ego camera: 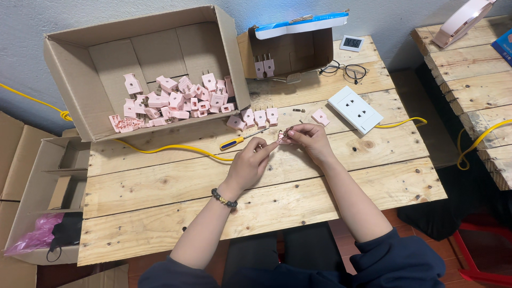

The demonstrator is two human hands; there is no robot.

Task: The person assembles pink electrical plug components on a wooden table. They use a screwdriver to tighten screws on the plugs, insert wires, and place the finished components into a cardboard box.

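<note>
Indoors: wooden plank table (160,186); grey wall (32,21)

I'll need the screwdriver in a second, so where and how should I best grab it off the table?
Take the screwdriver by its thick blue-and-yellow handle, the left end; the thin shaft points right toward the left hand. It lies flat on the wooden table, beside the yellow cable, so come down from above and pinch the handle across its width. The left hand is nearest.
</note>
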